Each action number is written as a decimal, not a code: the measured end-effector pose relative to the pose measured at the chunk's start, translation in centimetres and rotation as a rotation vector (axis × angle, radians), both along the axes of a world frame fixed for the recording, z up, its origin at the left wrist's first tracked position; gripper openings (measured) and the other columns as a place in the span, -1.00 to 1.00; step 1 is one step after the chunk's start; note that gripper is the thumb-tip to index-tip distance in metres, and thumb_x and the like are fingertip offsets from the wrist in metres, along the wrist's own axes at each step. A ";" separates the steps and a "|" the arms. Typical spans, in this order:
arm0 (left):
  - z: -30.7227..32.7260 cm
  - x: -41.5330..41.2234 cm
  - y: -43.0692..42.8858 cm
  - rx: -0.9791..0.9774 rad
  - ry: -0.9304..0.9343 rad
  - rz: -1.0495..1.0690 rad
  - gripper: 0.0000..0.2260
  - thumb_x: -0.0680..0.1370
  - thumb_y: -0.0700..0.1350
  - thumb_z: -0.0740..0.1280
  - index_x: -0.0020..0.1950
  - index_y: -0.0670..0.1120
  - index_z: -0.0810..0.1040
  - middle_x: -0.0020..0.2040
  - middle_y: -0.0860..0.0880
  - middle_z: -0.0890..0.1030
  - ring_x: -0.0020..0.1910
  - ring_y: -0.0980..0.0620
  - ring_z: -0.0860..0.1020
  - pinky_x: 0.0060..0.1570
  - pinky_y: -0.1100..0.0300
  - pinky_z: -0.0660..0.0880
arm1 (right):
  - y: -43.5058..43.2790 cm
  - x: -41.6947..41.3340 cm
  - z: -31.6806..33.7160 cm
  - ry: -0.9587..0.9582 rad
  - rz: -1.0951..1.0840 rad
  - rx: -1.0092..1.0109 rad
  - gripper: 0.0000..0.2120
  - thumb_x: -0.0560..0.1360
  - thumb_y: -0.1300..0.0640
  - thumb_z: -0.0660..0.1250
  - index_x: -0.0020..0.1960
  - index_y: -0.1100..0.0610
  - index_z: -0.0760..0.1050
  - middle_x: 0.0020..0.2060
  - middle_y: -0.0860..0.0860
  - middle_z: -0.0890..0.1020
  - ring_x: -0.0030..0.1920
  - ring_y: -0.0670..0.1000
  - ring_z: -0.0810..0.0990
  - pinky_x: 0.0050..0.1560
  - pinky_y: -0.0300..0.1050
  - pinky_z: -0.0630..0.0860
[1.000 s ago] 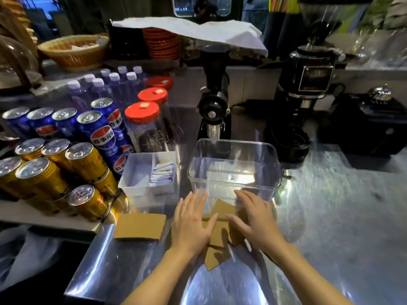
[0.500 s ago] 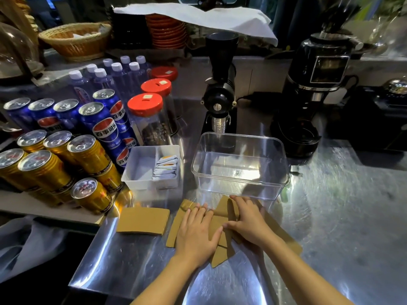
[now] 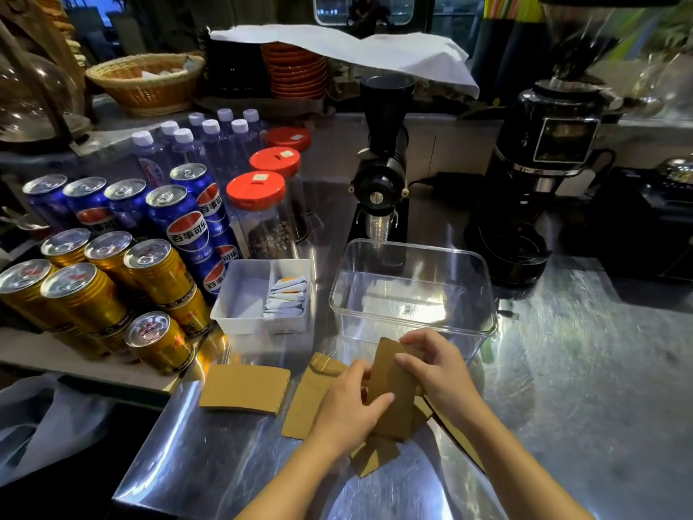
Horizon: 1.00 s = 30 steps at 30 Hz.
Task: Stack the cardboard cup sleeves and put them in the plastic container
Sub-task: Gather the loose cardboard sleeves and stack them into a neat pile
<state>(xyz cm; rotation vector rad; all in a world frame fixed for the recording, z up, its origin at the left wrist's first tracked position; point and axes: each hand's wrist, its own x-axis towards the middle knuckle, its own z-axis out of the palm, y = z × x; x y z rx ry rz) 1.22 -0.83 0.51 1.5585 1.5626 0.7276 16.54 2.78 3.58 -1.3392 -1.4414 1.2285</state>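
Both hands hold one brown cardboard cup sleeve (image 3: 392, 384) tilted up off the steel counter, just in front of the clear plastic container (image 3: 412, 320). My left hand (image 3: 348, 407) grips its lower left edge and my right hand (image 3: 437, 369) its upper right edge. Under the hands lie more flat sleeves: one (image 3: 311, 395) to the left and a corner of another (image 3: 375, 457) below. A separate sleeve (image 3: 245, 388) lies flat further left. The container holds nothing.
A white divided tray (image 3: 243, 294) with sachets stands left of the container. Gold cans (image 3: 157, 339) and blue cans (image 3: 187, 227) crowd the left. Red-lidded jars (image 3: 258, 215), a black grinder (image 3: 382, 174) and a coffee machine (image 3: 540, 174) stand behind. The counter's front-left edge is near.
Both hands were pressed flat on the pile of sleeves; now they have lifted one sleeve and hold it tilted between them. The camera view has shifted slightly.
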 end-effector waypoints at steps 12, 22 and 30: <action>0.3 1.6 0.3 -0.301 -0.622 0.219 -0.92 0.45 -0.32 0.27 -0.10 -0.22 0.40 -0.07 -0.38 0.62 -0.13 -0.09 0.69 -0.23 0.03 0.48 | -1.1 3.1 -1.9 -0.470 -0.113 0.051 -0.83 0.42 -0.01 0.37 -0.07 0.07 0.50 -0.12 -0.01 0.60 -0.06 0.02 0.55 0.05 -0.04 0.48; -0.2 1.9 0.6 -0.341 -0.767 0.339 -0.77 0.40 -0.25 0.40 0.01 -0.29 0.52 -0.30 -0.21 0.67 -0.35 -0.08 0.59 -0.27 0.05 0.56 | -2.0 5.1 -2.7 -0.990 0.020 -0.265 -0.18 0.16 -0.17 0.48 0.28 0.10 0.25 0.18 0.12 0.43 0.22 0.15 0.39 0.18 -0.01 0.37; 0.6 2.2 0.0 -0.316 -0.791 0.323 -0.72 0.40 -0.20 0.43 0.06 -0.26 0.51 -0.25 -0.16 0.65 -0.30 -0.03 0.60 -0.32 0.12 0.57 | -0.8 5.3 -0.5 -0.702 0.054 -0.219 -0.84 0.42 0.12 0.36 -0.18 0.02 0.36 -0.21 -0.04 0.49 -0.18 -0.04 0.47 -0.18 -0.13 0.41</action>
